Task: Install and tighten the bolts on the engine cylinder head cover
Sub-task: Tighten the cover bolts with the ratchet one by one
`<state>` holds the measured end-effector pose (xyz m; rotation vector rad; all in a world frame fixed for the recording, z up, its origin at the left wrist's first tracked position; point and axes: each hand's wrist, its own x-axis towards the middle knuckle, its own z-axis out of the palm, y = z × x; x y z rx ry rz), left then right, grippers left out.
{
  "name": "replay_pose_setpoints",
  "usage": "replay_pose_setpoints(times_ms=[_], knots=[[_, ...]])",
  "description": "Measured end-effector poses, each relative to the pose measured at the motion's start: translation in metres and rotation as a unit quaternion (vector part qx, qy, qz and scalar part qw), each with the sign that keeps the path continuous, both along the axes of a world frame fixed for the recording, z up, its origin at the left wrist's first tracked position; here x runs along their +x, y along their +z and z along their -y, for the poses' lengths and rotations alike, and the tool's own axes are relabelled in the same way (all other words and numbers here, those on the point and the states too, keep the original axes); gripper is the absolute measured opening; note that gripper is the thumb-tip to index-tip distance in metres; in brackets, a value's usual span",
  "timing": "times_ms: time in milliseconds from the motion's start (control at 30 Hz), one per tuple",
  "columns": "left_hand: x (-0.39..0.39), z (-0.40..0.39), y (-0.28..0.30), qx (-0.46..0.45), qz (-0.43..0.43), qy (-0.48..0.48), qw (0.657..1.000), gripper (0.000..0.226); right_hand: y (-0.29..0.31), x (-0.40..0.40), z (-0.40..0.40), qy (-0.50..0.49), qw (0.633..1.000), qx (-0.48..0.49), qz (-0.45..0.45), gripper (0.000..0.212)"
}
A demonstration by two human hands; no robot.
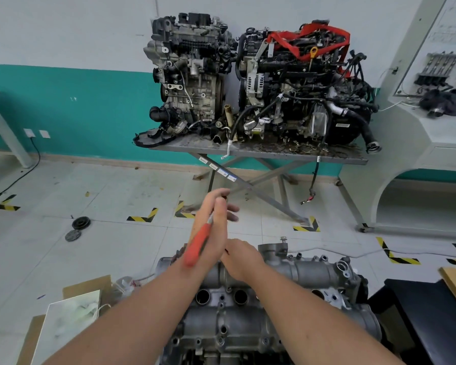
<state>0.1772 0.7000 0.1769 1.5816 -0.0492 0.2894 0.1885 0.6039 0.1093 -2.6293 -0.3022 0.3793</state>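
Head view: an orange-handled tool [198, 245] is gripped in the left hand [213, 227], raised for tightening; the right hand [241, 258], fingers curled downward, grip unclear, is rested on the cylinder head cover [248, 306].

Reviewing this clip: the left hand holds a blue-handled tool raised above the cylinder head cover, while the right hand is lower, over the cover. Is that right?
Not quite: the head view shows the handle is orange-red, not blue. The left hand holds the orange-handled tool raised above the cylinder head cover, while the right hand is lower, over the cover.
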Motion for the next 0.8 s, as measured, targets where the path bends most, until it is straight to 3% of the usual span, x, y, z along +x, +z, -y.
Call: replay_pose_setpoints(times_ms=[33, 100, 233, 433, 600, 800], knots=[[0.002, 0.005, 0.004, -0.088, -0.062, 0.007, 0.994, 0.045, 0.000, 0.000, 0.000, 0.002, 1.000, 0.003, -0.003, 0.030], [0.005, 0.008, 0.005, -0.164, -0.113, 0.020, 0.980, 0.052, -0.002, 0.000, 0.000, -0.003, 1.000, 0.005, -0.009, 0.034], [0.015, -0.008, 0.014, -0.187, -0.187, 0.009, 0.964, 0.046, -0.003, 0.000, -0.001, -0.012, 1.000, 0.019, -0.014, 0.038], [0.020, -0.029, 0.046, 0.088, -0.256, -0.122, 0.955, 0.034, -0.001, -0.002, -0.001, -0.012, 0.999, 0.026, -0.021, 0.037], [0.012, -0.031, 0.056, 0.162, -0.236, -0.179, 0.941, 0.033, -0.001, -0.003, 0.001, -0.011, 0.999, 0.028, -0.023, 0.035], [0.018, -0.028, 0.079, 0.382, -0.216, -0.217, 0.872, 0.019, -0.002, -0.003, 0.000, -0.003, 1.000, 0.019, -0.023, 0.036]])
